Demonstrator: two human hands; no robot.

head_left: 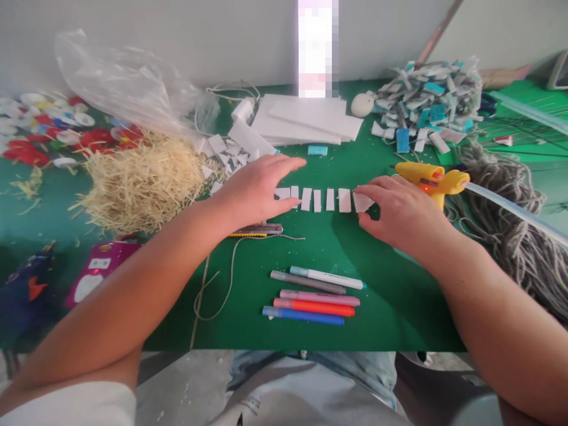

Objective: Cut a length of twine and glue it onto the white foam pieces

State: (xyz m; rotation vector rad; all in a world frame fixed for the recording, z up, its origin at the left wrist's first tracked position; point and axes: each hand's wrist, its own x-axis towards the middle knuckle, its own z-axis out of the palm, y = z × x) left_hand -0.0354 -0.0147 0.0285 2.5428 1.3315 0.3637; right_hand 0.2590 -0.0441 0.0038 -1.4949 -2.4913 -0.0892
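Several small white foam pieces (344, 200) lie side by side in a row on the green table (239, 328). My left hand (260, 188) is over the row's left end, thumb and index finger spread apart, with nothing held between them. At the right end, the thumb and fingers of my right hand (394, 208) close around a white foam piece (362, 203), which rests on the table. Beside that hand is a yellow hot glue gun (437, 178) with a small red light lit. Under my left wrist, a utility knife (261, 229) is partly hidden.
Several markers (317, 306) lie in front. To the left are straw (137, 180), a plastic bag (128, 89) and a purple box (100, 269). White foam sheets (306, 121) lie behind; a foam scrap pile (428, 97) and grey yarn (510, 207) are right.
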